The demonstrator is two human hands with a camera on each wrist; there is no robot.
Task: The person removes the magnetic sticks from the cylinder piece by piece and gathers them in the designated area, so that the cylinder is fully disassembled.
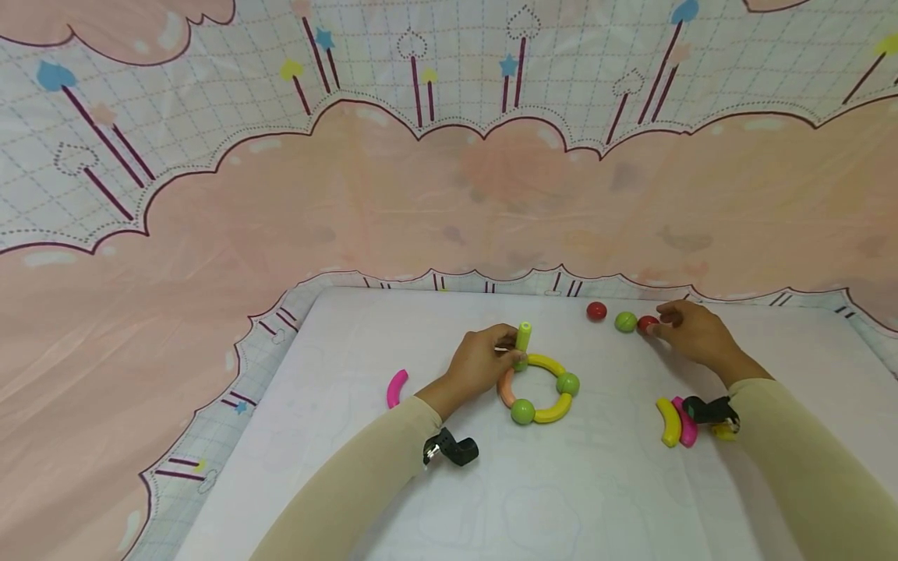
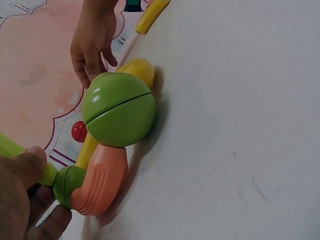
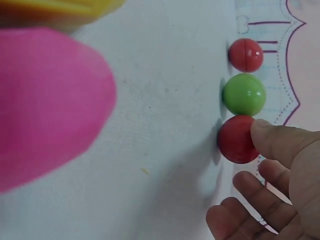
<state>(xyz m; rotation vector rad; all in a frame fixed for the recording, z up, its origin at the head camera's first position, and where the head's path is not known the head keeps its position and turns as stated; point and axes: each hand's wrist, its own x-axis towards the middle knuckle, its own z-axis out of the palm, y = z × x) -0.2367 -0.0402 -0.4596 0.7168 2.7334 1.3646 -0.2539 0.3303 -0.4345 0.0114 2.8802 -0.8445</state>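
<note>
My left hand (image 1: 484,361) pinches a light green stick (image 1: 523,336) between thumb and fingers; the stick points up from a small green ball (image 2: 69,186) at the far left of a ring. Two yellow curved pieces (image 1: 554,411), an orange curved piece (image 2: 106,177) and more green balls (image 1: 567,383) make up the rest of that ring, which lies on the white table. Toward the back right, my right hand (image 1: 694,335) has its thumb against a red ball (image 3: 238,140), the other fingers spread apart from it. Next to this ball sit a green ball (image 3: 244,94) and another red ball (image 3: 245,55).
Yellow and pink curved pieces (image 1: 669,422) lie below my right wrist, one partly hidden by the wrist camera. A single pink curved piece (image 1: 397,387) rests left of my left hand. The white table (image 1: 596,491) ends at the back just behind the balls.
</note>
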